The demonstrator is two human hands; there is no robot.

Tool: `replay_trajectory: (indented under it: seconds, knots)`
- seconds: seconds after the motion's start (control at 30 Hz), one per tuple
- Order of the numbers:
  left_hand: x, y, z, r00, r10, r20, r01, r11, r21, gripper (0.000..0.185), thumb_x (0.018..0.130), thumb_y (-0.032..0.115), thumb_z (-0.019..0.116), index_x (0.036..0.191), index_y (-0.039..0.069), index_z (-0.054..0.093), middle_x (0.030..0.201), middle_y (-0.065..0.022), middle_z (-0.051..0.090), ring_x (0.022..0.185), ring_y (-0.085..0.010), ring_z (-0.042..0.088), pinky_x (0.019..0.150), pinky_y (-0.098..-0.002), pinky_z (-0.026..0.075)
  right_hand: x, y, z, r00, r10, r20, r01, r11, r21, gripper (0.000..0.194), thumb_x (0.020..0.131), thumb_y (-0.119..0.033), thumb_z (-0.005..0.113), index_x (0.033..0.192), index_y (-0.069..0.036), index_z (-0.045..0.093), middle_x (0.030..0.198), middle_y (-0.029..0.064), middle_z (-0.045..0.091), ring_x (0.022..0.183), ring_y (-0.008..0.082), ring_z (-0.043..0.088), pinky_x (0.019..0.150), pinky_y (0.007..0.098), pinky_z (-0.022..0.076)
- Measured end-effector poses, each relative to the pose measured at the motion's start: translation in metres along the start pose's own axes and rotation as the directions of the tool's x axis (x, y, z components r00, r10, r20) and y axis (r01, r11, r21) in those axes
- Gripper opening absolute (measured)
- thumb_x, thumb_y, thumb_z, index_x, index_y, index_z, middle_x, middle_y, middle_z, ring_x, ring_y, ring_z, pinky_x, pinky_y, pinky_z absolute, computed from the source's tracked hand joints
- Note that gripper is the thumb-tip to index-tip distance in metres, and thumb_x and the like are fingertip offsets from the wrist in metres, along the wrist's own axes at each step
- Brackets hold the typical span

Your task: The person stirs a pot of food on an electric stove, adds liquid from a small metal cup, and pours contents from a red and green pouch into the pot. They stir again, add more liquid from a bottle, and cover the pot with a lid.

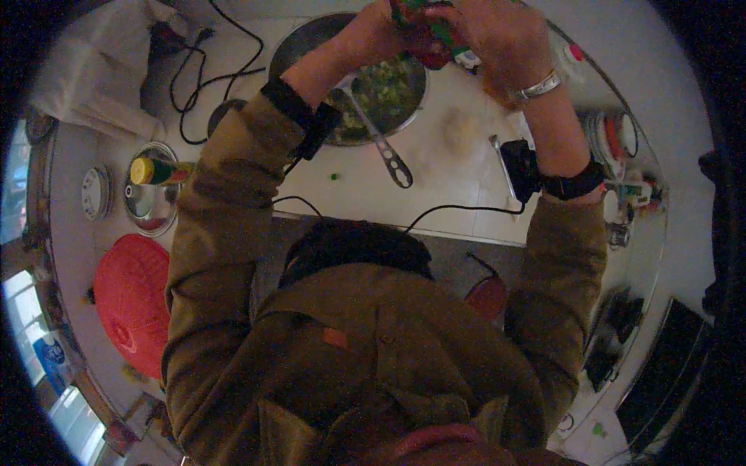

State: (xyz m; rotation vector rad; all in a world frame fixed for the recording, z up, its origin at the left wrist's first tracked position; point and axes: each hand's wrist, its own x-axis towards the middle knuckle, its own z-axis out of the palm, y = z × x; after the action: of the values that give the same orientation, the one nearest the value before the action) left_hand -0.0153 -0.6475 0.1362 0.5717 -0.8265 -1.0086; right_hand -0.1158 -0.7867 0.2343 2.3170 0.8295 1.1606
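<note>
At the far edge of the picture, my left hand (402,26) and my right hand (504,38) are close together around a red and green item (431,49). It looks like a packet or bottle, but blur and my fingers hide its shape. Below my left forearm is a wide metal pan (287,46) with chopped green food (387,87) in it. A metal utensil (384,143) with a slotted handle rests in the pan, its handle hanging over the near rim. Beside my right wrist, a thin metal utensil handle (502,163) lies on the light countertop (460,175).
Left of my arm, a yellow-capped bottle (152,172) is over a round steel tray (133,215), near a red plastic basket (131,297). Black cords (201,87) loop across the back left. Stacked dishes (600,140) stand at the right. Thin cables run from my wrist-worn devices (521,166).
</note>
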Motion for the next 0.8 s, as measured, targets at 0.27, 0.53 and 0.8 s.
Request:
replay_trajectory:
  seconds: [0.27,0.53,0.8]
  knots:
    - [-0.001,0.019,0.015,0.982,0.177,-0.070,0.018,0.277,0.961,0.026,0.082,0.017,0.071,0.105,0.009,0.062,0.095,-0.0033,0.064,0.088,-0.0173,0.060,0.073,-0.0355,0.051,-0.001,-0.006,0.002,0.911,0.412,0.036,-0.397,0.846,0.357,0.024,0.083,-0.034,0.067,0.087,-0.010,0.064,0.059,0.0033,0.046,0.049,0.0202,0.047,0.045,0.0339,0.0369]
    - [-0.010,0.024,0.027,0.964,0.224,-0.143,-0.108,0.822,0.559,0.026,0.088,0.018,0.063,0.111,0.006,0.060,0.100,-0.0033,0.065,0.084,-0.0169,0.062,0.064,-0.0310,0.051,-0.046,-0.025,0.042,0.618,0.519,0.590,-0.749,0.618,0.240,0.049,0.075,-0.051,0.067,0.080,-0.002,0.066,0.076,0.0176,0.064,0.073,0.0355,0.062,0.064,0.0433,0.0477]
    - [-0.007,0.022,0.023,0.964,0.208,-0.163,-0.065,0.784,0.617,0.022,0.091,0.015,0.058,0.110,0.006,0.060,0.097,-0.0056,0.066,0.078,-0.0141,0.062,0.060,-0.0292,0.049,-0.055,-0.037,0.056,0.666,0.606,0.434,-0.706,0.700,0.107,0.055,0.075,-0.053,0.066,0.065,0.001,0.063,0.063,0.0227,0.059,0.062,0.0398,0.060,0.057,0.0456,0.0471]
